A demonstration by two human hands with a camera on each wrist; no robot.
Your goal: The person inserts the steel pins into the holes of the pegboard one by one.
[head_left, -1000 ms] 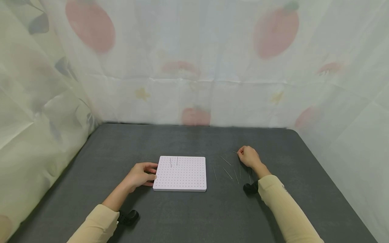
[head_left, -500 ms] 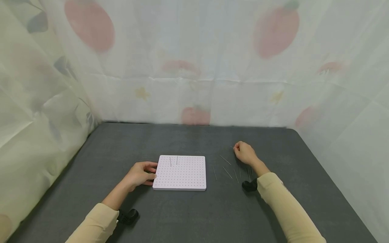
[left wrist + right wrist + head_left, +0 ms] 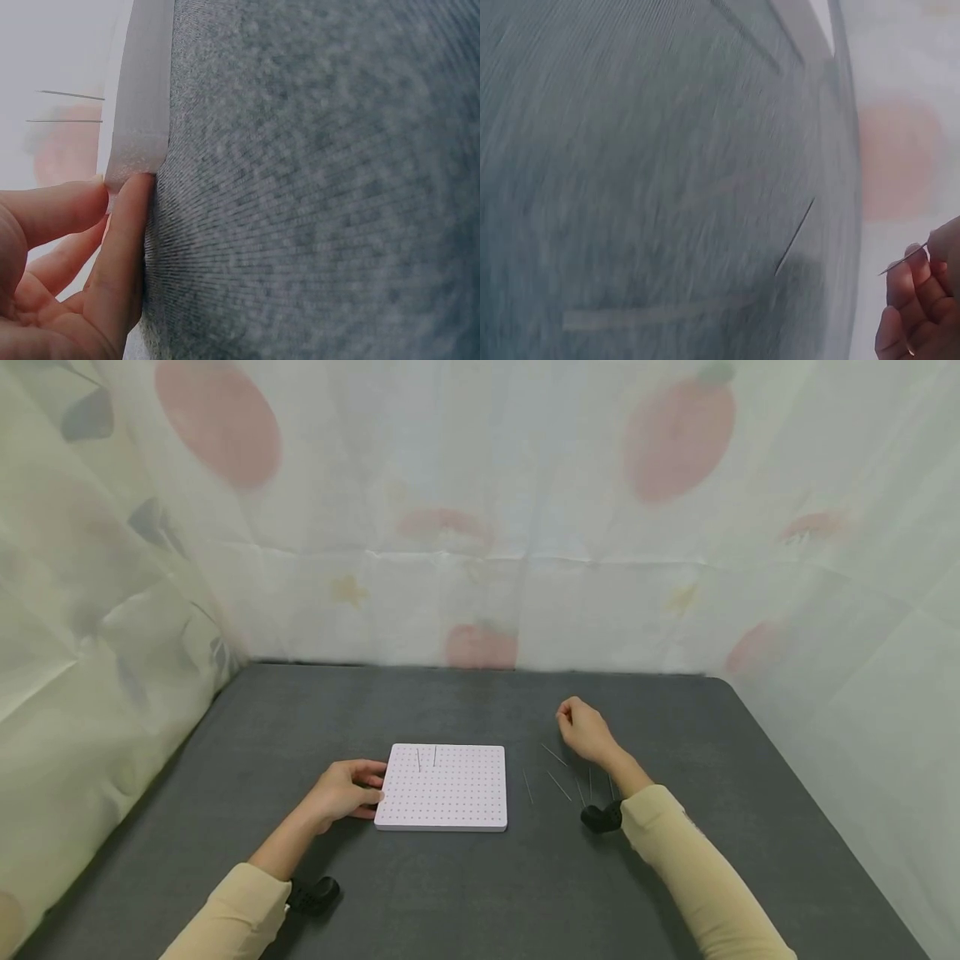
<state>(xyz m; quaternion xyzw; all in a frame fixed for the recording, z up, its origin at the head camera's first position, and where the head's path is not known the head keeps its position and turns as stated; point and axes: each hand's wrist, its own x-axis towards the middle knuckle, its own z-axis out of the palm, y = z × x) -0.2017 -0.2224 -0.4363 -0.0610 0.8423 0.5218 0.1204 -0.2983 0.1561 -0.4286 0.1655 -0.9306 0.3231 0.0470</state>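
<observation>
A white pegboard (image 3: 442,797) with rows of small holes lies on the dark table. Two thin metal needles (image 3: 418,761) stand upright in it near the far left corner. My left hand (image 3: 341,789) grips the board's left edge, thumb on top and fingers against the side, as the left wrist view shows. To the board's right and beyond its far edge, my right hand (image 3: 588,735) is held up. It pinches a thin metal needle (image 3: 904,261), which shows only in the right wrist view.
Several loose metal needles (image 3: 558,786) lie scattered on the dark table (image 3: 465,893) between the board and my right forearm. A patterned curtain (image 3: 480,593) hangs behind the table and along both sides.
My right hand has moved left and away toward the table's far side, carrying the needle. My left hand stays at the board's edge.
</observation>
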